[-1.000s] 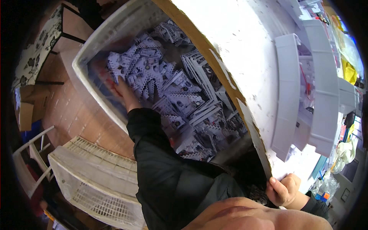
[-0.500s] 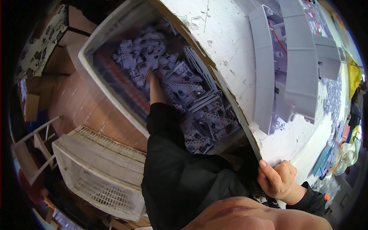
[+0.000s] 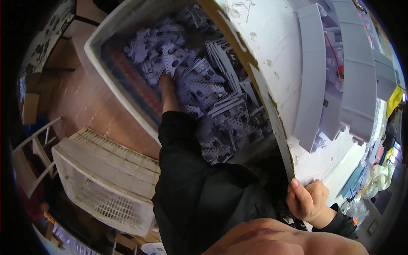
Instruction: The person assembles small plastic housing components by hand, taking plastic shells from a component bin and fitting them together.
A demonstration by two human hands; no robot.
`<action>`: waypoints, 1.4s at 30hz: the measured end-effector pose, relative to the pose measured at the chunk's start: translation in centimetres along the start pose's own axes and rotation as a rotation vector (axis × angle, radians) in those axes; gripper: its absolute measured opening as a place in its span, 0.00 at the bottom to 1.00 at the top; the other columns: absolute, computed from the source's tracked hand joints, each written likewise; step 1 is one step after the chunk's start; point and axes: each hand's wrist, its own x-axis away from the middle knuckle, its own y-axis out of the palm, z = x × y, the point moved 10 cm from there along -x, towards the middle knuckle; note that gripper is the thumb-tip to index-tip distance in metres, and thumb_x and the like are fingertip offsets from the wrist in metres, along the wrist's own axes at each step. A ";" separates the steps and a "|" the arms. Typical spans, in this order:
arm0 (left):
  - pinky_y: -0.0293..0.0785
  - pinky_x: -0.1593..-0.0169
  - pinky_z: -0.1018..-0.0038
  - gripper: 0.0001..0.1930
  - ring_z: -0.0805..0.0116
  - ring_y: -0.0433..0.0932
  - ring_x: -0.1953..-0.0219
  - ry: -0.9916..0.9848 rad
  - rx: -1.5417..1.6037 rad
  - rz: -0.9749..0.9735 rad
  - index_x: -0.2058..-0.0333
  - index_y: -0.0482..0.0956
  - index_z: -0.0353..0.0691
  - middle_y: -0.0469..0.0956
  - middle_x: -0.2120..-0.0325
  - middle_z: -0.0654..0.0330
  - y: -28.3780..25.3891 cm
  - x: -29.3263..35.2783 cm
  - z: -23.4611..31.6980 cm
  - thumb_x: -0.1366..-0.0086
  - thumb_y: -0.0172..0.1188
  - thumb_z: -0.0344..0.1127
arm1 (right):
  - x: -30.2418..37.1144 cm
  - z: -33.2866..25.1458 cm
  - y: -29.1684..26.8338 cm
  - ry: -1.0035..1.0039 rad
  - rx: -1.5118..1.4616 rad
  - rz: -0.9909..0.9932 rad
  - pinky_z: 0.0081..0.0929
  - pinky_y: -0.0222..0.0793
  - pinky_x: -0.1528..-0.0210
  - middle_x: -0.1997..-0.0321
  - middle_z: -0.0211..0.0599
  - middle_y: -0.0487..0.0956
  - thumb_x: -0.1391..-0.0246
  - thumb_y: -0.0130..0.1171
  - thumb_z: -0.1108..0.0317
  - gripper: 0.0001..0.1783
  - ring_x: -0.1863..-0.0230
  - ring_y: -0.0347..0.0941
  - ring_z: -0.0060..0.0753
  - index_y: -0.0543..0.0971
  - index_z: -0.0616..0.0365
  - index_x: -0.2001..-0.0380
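Head view: a person's left hand (image 3: 166, 80) reaches deep into a white bin (image 3: 111, 91) under the counter (image 3: 272, 46), its grip closing on a pale perforated plastic part (image 3: 170, 57) atop a tangled heap of the same; whether the fingers have fully closed cannot be told. The right hand (image 3: 307, 199) clamps the counter's chipped, crumbling edge. The toothed, interlocked pieces could snag and drag neighbours out, or scrape the wrist. Long grey moulded channels (image 3: 312, 76) lie on the scratched white top; a white slatted crate (image 3: 108, 178) stands on the tiled floor.
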 end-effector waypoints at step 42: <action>0.76 0.65 0.77 0.17 0.71 0.78 0.72 0.295 1.163 0.329 0.54 0.74 0.34 0.79 0.73 0.57 -47.9 14.3 38.7 0.25 0.51 0.44 | 0.3 0.8 -1.2 0.012 -0.134 0.134 0.34 0.72 0.69 0.69 0.35 0.70 0.51 0.58 0.73 0.35 0.67 0.73 0.37 0.69 0.52 0.36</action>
